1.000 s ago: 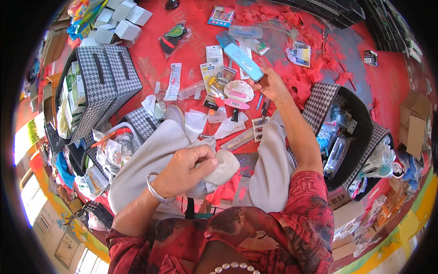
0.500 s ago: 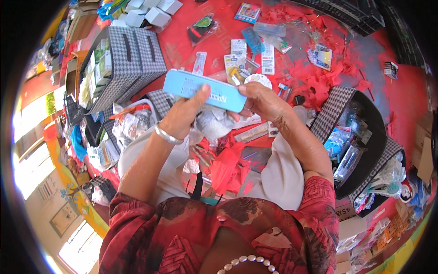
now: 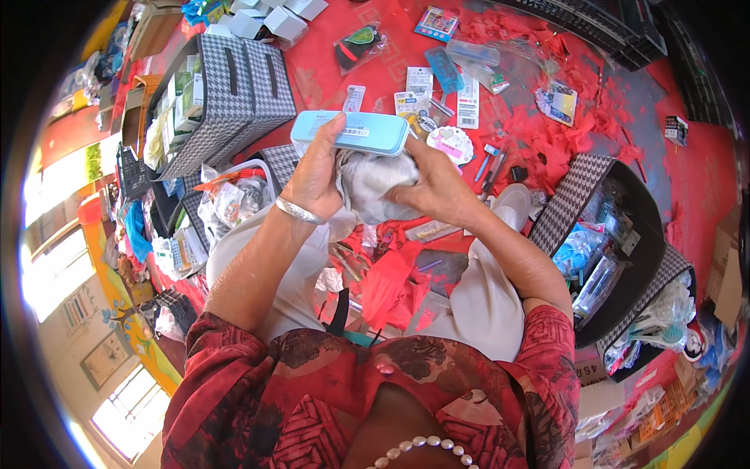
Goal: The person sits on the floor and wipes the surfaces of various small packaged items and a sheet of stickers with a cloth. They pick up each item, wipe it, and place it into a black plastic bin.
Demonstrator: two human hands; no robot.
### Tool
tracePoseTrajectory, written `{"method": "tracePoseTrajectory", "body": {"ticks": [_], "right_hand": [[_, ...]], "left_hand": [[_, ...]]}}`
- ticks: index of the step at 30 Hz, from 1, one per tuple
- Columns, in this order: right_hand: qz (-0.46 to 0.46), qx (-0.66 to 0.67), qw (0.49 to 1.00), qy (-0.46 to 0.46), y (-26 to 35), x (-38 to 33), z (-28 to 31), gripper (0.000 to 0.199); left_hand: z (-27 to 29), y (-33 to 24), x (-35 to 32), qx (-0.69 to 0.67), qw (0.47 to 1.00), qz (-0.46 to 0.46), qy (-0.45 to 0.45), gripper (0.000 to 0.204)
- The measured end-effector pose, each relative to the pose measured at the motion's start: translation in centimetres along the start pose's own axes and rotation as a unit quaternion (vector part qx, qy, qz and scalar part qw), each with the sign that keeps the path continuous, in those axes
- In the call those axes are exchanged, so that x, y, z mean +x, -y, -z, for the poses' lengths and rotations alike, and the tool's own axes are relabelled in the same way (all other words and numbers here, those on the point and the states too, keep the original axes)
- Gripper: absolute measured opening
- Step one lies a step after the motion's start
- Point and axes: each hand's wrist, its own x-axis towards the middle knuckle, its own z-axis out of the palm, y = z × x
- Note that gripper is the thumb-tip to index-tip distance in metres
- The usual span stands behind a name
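My left hand [image 3: 314, 178] grips a long, light blue case [image 3: 351, 129] with rounded corners and a printed label on its upturned side. The thumb lies over the case; the other fingers are mostly hidden behind it. Just below hangs a crumpled grey-white cloth [image 3: 373, 187], and my right hand [image 3: 439, 186] pinches its right side near the case's right end. Beyond the case lie carded packages [image 3: 418, 102], a blue flat case [image 3: 444, 70] and a white scalloped card [image 3: 451, 145] on the red floor covering.
Houndstooth storage boxes stand at the left [image 3: 262, 82] and right [image 3: 574, 184], the right one holding blue bagged items. Small white boxes [image 3: 285, 23] sit at far left. Torn red paper [image 3: 547, 141] and pens [image 3: 488, 168] lie about. A black crate [image 3: 601, 31] is at far right.
The blue case has tipped and now shows its side more narrowly. My right hand has left the case's right end, moving down onto the cloth. More of the cloth shows.
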Motion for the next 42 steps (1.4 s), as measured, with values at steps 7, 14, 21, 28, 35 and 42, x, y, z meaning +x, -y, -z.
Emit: {"method": "tracePoseTrajectory", "body": {"ticks": [7,14,21,28,35,42], "right_hand": [[-0.220,0.264,0.926,-0.157,-2.0,-0.6,5.8,0.038],[0.033,0.328,0.916,-0.229,1.4,-2.0,7.7,0.039],[0.186,-0.078,0.969,-0.140,7.6,-1.1,2.7,0.043],[0.251,-0.415,0.860,-0.159,14.4,1.3,-5.5,0.052],[0.226,-0.507,0.780,-0.288,17.9,6.3,-3.3,0.049],[0.086,-0.005,0.877,-0.473,20.5,3.6,-1.7,0.039]], "left_hand": [[0.6,-1.2,0.2,0.081,0.993,-0.083,0.005,0.035],[-1.5,-1.1,-0.9,0.124,0.975,-0.135,0.129,0.050],[-2.7,-2.0,-1.8,0.039,0.985,-0.082,0.146,0.078],[-0.6,-1.5,-0.9,-0.084,0.957,-0.030,0.275,0.063],[-1.9,-3.1,-5.6,0.027,0.956,-0.131,0.260,0.046],[-0.9,-4.7,-8.2,-0.014,0.952,-0.105,0.287,0.063]]}}
